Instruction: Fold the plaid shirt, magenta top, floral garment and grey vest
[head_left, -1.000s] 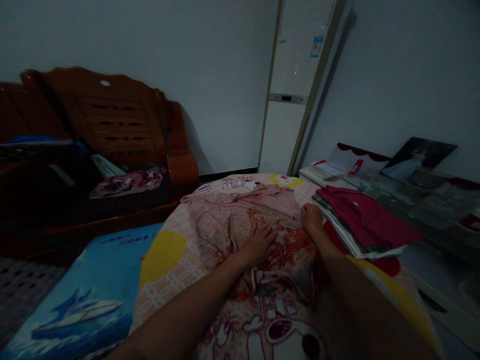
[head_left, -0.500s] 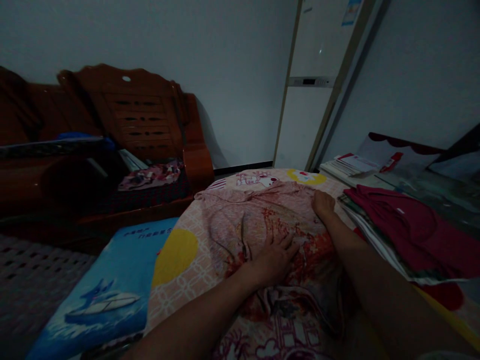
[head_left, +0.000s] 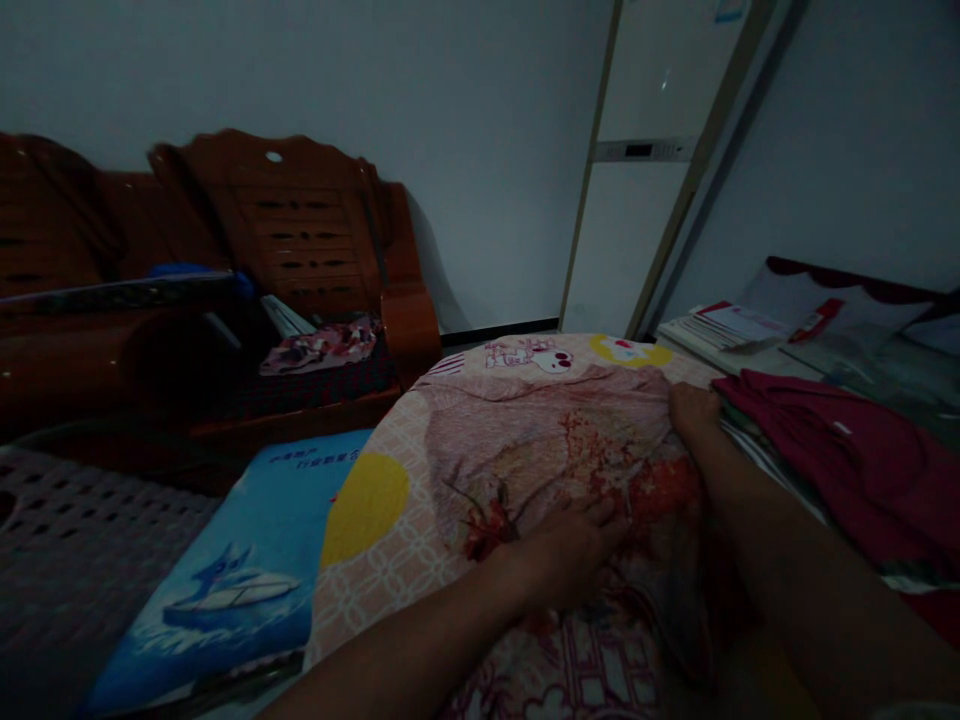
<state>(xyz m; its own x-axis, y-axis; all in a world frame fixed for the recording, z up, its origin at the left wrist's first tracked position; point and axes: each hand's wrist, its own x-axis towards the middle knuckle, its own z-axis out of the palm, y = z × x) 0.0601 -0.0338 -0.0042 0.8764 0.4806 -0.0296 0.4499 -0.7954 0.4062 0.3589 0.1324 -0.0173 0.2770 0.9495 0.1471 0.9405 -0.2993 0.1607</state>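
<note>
A pinkish shirt (head_left: 510,430) with a reddish flower print lies spread on a round surface under a patterned cloth (head_left: 390,570). My left hand (head_left: 577,550) rests flat on the lower middle of the shirt, fingers stretched out. At the shirt's far right corner, my right hand (head_left: 694,410) is closed, its fingers curled around the fabric. Some creases run across the shirt's upper part, and its near edge is bunched below my left wrist.
Right of the shirt lies a stack of folded clothes with a dark red garment (head_left: 840,450) on top. A blue printed bag (head_left: 247,560) stands at the left, near a woven basket (head_left: 90,540). Behind are a wooden sofa (head_left: 300,230) and a tall air conditioner (head_left: 637,220).
My left hand has slid toward me over the shirt, and the fabric looks smoother. My right hand still grips the far right corner. The view has shifted slightly left.
</note>
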